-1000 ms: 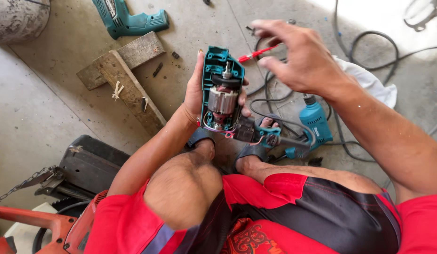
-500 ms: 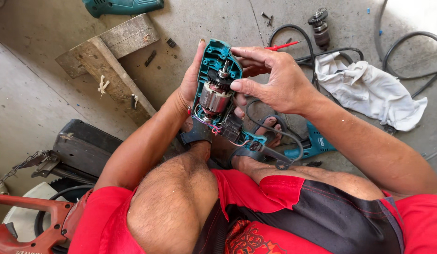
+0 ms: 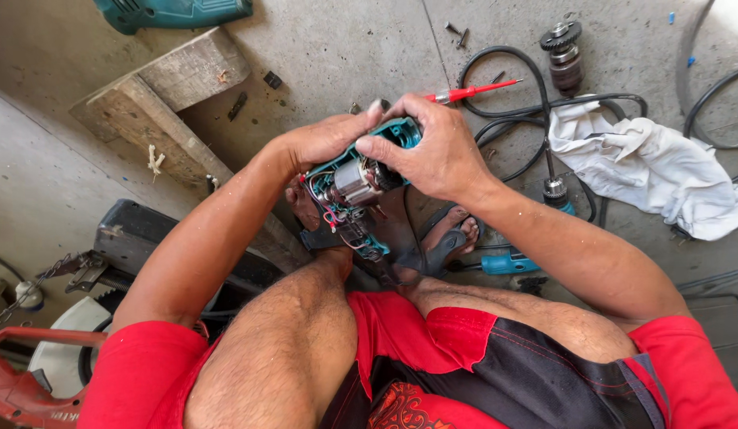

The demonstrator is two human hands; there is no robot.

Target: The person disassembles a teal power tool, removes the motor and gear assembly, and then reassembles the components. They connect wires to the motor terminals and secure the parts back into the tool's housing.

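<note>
Single head-worn view, steeply downward, close above lap and floor (image 3: 345, 56).

Both hands grip an opened teal power tool (image 3: 361, 179) — left hand (image 3: 325, 143) cupping its back, right hand (image 3: 432, 147) over the top — motor exposed, above a red screwdriver (image 3: 464, 93) and white rag (image 3: 647, 163) on the concrete floor (image 3: 345, 48).

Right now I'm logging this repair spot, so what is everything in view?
Opened power tool: one, teal shell, motor exposed, held in both hands.
Screwdriver: one, red handle, on concrete beyond the hands.
Cloth: one, white, crumpled at right.
Cables: several, black, looped on floor.
Gear part: one, dark metal, top right.
Wooden blocks: two, upper left.
Teal tool body: one, top edge.
Drill: one, blue, by the feet.
Chainsaw: one, red, bottom left.
Left hand: cups the shell.
Right hand: grips its top.
</note>
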